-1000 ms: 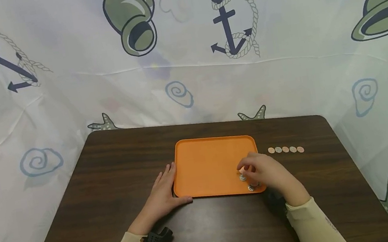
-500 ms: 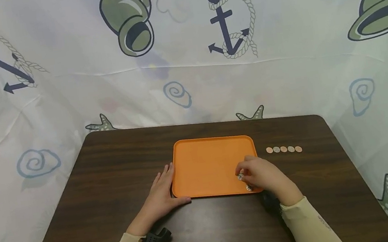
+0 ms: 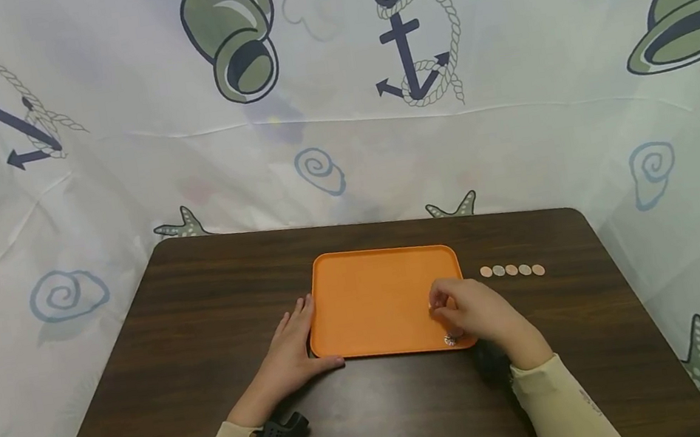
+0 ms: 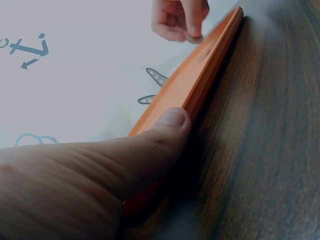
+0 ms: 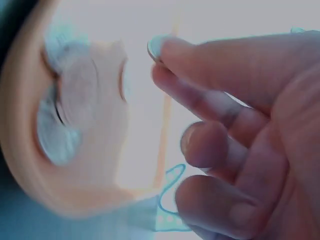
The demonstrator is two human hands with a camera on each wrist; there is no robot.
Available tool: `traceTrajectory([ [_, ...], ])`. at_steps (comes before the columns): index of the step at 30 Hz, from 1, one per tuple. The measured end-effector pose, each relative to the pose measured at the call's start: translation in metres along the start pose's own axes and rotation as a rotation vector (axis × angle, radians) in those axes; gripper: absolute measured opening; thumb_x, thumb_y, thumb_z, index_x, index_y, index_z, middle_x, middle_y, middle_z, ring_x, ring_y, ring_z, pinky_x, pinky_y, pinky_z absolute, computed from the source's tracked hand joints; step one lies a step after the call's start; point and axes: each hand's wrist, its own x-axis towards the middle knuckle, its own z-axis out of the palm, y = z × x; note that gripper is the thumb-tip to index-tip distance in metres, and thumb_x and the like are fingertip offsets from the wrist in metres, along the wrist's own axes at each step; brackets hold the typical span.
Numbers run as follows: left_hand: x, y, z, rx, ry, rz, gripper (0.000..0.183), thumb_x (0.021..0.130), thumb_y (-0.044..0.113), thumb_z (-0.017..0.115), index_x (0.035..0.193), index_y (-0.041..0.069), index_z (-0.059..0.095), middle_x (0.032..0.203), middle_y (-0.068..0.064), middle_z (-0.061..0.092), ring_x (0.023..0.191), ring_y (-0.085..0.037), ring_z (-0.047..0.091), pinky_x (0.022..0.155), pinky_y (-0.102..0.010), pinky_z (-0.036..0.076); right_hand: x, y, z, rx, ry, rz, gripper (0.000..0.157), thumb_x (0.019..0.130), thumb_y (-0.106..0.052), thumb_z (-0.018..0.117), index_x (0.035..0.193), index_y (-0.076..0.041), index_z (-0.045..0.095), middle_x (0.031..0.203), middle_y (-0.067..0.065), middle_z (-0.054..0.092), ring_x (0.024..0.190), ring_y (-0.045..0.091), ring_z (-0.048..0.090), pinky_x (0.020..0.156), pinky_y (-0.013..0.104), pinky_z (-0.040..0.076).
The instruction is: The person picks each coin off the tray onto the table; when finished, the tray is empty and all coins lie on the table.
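Right hand (image 3: 480, 311) has shifted slightly rightward, pinching a round silvery metal coin (image 5: 154, 48).
Left hand (image 3: 289, 348), fingers extended, touches the orange rectangular tray (image 3: 375, 304).

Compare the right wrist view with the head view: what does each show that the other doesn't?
Only the right wrist view clearly shows the pinched coin and separates the overlapping coins; in the head view these are too small or covered.
Only the head view shows the left hand against the orange tray and the row of five coins.
Both show the right hand, tray and printed cloth.
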Motion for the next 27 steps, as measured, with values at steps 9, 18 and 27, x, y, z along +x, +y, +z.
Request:
traceTrajectory([
  [9, 0.0, 0.001, -0.001, -0.002, -0.005, -0.003, 0.138, 0.081, 0.063, 0.092, 0.176, 0.008, 0.008, 0.184, -0.01, 0.013, 0.173, -0.028, 0.008, 0.139, -0.059, 0.004, -0.011, 0.015, -0.031, -0.016, 0.119, 0.078, 0.006, 0.102, -0.013, 0.077, 0.105, -0.015, 0.072, 0.09, 0.002, 0.073, 0.07, 0.016, 0.06, 0.062, 0.031, 0.057],
  [18, -0.001, 0.0, 0.0, -0.01, -0.005, -0.011, 0.138, 0.081, 0.064, 0.091, 0.177, 0.01, 0.008, 0.184, -0.009, 0.014, 0.173, -0.028, 0.009, 0.139, -0.058, 0.003, -0.022, 0.057, -0.051, 0.01, 0.185, 0.192, 0.022, 0.101, 0.001, 0.073, 0.12, -0.007, 0.073, 0.106, 0.009, 0.076, 0.093, 0.022, 0.072, 0.082, 0.042, 0.068],
  [27, 0.0, 0.003, 0.0, -0.011, -0.002, -0.014, 0.138, 0.081, 0.063, 0.092, 0.176, 0.008, 0.009, 0.184, -0.01, 0.014, 0.173, -0.029, 0.009, 0.139, -0.059, 0.003, -0.024, 0.085, -0.049, -0.028, 0.209, 0.272, 0.017, 0.099, -0.008, 0.078, 0.115, -0.01, 0.073, 0.099, 0.008, 0.075, 0.09, 0.024, 0.066, 0.082, 0.04, 0.057],
])
